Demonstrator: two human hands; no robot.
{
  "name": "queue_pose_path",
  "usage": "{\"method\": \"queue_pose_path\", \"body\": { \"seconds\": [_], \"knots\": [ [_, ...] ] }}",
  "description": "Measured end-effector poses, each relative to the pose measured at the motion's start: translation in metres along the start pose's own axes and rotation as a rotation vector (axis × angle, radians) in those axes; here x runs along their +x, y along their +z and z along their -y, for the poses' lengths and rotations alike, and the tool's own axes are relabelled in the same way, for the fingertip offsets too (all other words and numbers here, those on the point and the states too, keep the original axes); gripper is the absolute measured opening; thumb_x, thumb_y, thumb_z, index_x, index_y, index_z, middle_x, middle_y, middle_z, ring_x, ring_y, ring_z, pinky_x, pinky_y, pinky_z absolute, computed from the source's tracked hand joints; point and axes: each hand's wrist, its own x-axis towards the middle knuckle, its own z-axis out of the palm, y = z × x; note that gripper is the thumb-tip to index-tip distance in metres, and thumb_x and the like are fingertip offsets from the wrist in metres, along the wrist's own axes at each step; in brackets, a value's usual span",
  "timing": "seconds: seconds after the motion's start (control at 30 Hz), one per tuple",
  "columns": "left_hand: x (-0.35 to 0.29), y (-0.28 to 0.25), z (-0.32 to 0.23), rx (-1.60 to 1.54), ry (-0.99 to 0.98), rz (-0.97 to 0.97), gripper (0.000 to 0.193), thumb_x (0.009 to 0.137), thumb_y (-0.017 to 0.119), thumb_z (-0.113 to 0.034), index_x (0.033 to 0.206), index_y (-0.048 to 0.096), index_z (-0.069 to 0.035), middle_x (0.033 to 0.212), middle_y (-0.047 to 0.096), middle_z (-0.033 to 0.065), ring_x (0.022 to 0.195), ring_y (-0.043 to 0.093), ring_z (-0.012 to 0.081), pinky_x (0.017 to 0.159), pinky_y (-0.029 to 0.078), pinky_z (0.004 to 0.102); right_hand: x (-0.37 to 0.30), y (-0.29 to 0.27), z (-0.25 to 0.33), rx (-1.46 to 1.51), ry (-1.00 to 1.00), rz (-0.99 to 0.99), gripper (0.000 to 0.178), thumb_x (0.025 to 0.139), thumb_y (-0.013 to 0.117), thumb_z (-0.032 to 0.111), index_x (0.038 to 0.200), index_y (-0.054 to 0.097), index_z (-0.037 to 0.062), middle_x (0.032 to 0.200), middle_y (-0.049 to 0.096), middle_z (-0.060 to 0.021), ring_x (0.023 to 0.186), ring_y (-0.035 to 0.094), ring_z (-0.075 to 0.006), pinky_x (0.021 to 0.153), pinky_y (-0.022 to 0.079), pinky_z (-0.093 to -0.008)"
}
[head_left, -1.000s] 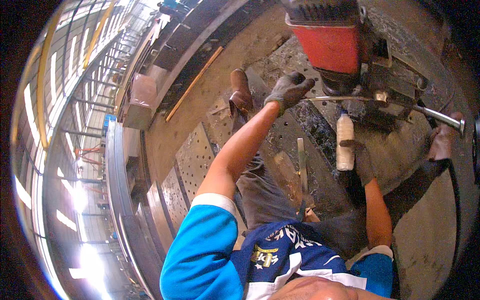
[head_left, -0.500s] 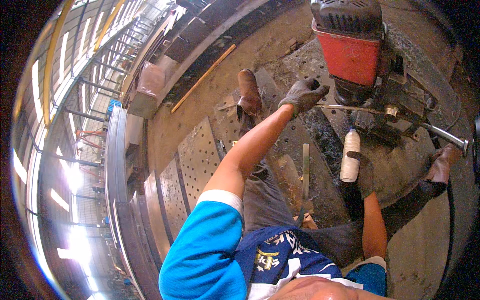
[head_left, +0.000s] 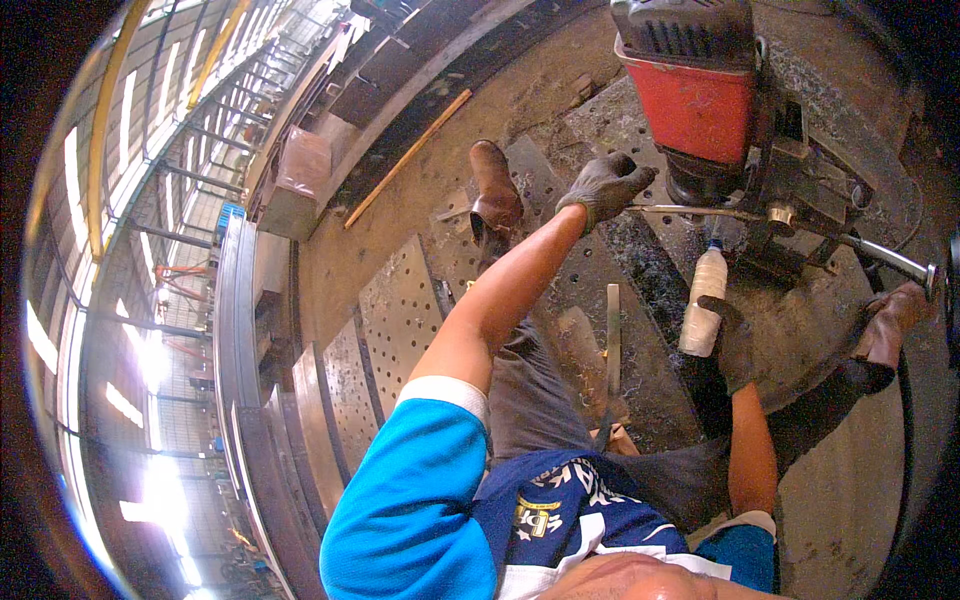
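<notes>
From the head view, I see a person bent over a red-and-black machine (head_left: pixel 692 105) that stands on the metal-strewn floor, ahead and slightly to the right. The left hand (head_left: pixel 606 188), in a grey work glove, is at the left end of a thin metal rod (head_left: pixel 695 210) that comes out from the machine's lower part. Its fingers are bent and partly curled, and the rod meets the underside of the hand; from here I can't tell whether they close around it.

The right hand (head_left: pixel 736 342), in a dark glove, is wrapped around the lower half of a pale, cloudy bottle (head_left: pixel 708 280), with one digit laid across its front; the rest of the grip is hidden behind the bottle. The bottle leans a little to the right, its blue cap (head_left: pixel 714 244) pointing up toward the machine and sitting just below it. A thicker bright tube (head_left: pixel 885 255) slants away on the machine's right and ends in a round cap.

Around the person's legs lie steel plates (head_left: pixel 395 310) dotted with holes, and a narrow metal strip (head_left: pixel 613 340) sits between the legs. One brown boot (head_left: pixel 493 185) is planted ahead, left of the gloved left hand; farther left, a long wooden stick (head_left: pixel 408 158) lies slantwise on the floor.
</notes>
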Motion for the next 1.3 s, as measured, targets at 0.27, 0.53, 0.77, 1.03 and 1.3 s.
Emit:
{"method": "queue_pose_path", "body": {
  "seconds": [0.27,0.53,0.77,1.03,1.3],
  "knots": [
    [-0.004,-0.001,-0.006,-0.026,-0.041,-0.018,0.059,0.090,0.066,-0.058,0.108,0.075,-0.003,0.099,0.076,0.0206,0.095,0.073,0.0339,0.086,0.054,0.0445,0.005,0.004,0.009,-0.088,0.040,0.021,0.028,0.104,0.054,0.023,0.122,0.072,0.0115,0.118,0.071,-0.0041,0.098,0.067,-0.0182,0.089,0.057,-0.0339],
    [-0.004,0.000,-0.004,-0.008,-0.006,-0.017,0.059,0.090,0.064,-0.059,0.104,0.076,-0.003,0.100,0.075,0.0224,0.094,0.073,0.0359,0.085,0.053,0.0457,0.011,0.003,0.007,-0.149,0.045,0.020,0.030,0.106,0.053,0.026,0.125,0.070,0.0099,0.116,0.071,-0.0054,0.097,0.067,-0.0201,0.086,0.058,-0.0349],
    [-0.003,0.001,-0.007,-0.056,0.027,-0.006,0.058,0.090,0.064,-0.059,0.103,0.076,-0.003,0.099,0.075,0.0221,0.096,0.072,0.0366,0.086,0.053,0.0454,0.026,-0.017,-0.031,-0.210,0.060,-0.040,0.034,0.108,0.052,0.031,0.130,0.065,0.0083,0.114,0.070,-0.0060,0.094,0.066,-0.0225,0.083,0.058,-0.0362],
    [-0.007,-0.003,-0.009,-0.069,0.002,0.016,0.059,0.092,0.063,-0.058,0.109,0.073,-0.002,0.100,0.075,0.0212,0.096,0.073,0.0349,0.087,0.053,0.0447,0.016,0.045,0.050,-0.292,0.008,-0.072,0.036,0.109,0.051,0.031,0.134,0.062,0.0075,0.116,0.068,-0.0072,0.097,0.065,-0.0229,0.085,0.058,-0.0361],
    [-0.002,0.005,0.001,-0.117,0.031,-0.002,0.059,0.093,0.063,-0.057,0.108,0.072,-0.001,0.097,0.075,0.0204,0.091,0.074,0.0323,0.083,0.054,0.0444,0.025,0.044,0.029,-0.226,0.010,-0.085,0.037,0.109,0.050,0.029,0.136,0.060,0.0071,0.121,0.067,-0.0084,0.101,0.065,-0.0241,0.089,0.058,-0.0373]
  ]
}}
